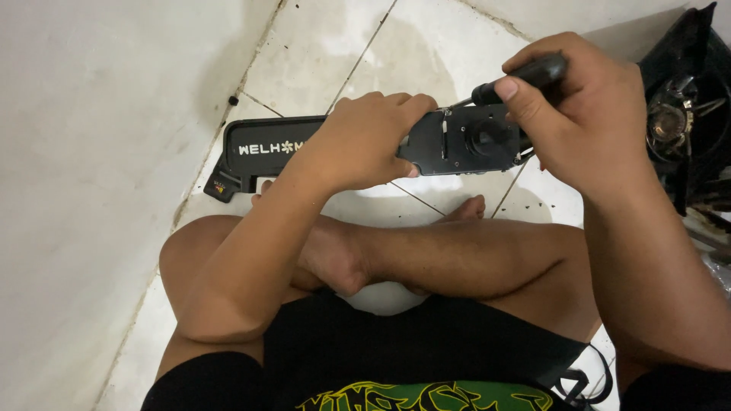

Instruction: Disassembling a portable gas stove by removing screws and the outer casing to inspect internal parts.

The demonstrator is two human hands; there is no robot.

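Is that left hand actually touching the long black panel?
Touching. The head view shows the left hand laid across the top of the long black panel, fingers curled over its upper edge and thumb against its lower edge.

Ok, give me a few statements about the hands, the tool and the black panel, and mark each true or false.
1. The left hand grips the long black panel from above. True.
2. The right hand holds a black-handled screwdriver. True.
3. The panel lies on a wooden table. False: it is held above a white tiled floor.
4. The right hand is empty. False: it is closed on the tool.
5. The person sits cross-legged. True.
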